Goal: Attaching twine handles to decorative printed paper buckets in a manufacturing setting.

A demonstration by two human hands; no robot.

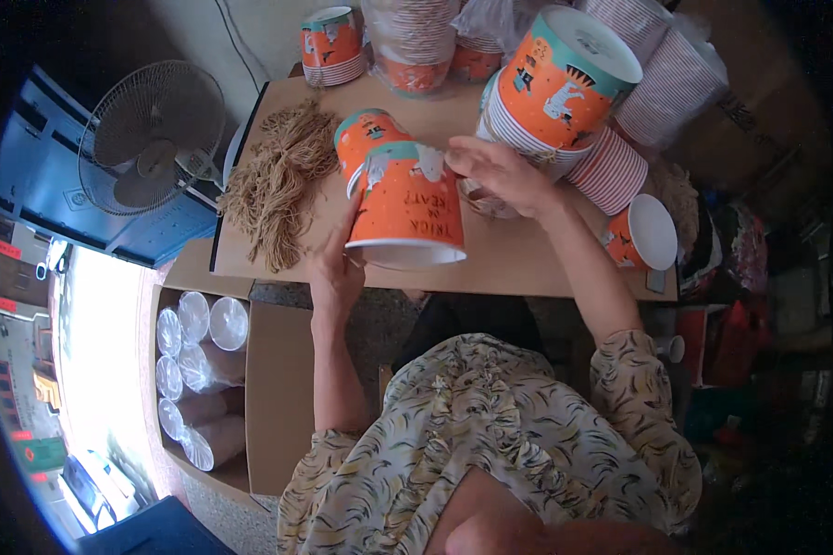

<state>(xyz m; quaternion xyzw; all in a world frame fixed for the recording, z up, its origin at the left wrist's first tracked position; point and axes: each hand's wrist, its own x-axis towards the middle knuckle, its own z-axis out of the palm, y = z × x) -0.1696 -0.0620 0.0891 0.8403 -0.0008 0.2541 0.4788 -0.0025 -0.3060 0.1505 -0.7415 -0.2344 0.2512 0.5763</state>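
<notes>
I see the left hand [337,270] clasp a smooth, tapered cup [405,205] near the front edge of the table [532,264]; right hand [507,176] open, contact unclear.

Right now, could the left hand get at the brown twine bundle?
Probably yes: the twine bundle lies on the table just forward-left of the left hand, with nothing visible between them. That hand is holding an orange paper cup, though, so it would likely need freeing first.

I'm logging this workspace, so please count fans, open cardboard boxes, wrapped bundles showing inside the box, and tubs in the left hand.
Fan: 1
Open cardboard box: 1
Wrapped bundles showing: 7
Orange tub in left hand: 1
Total: 10
</notes>
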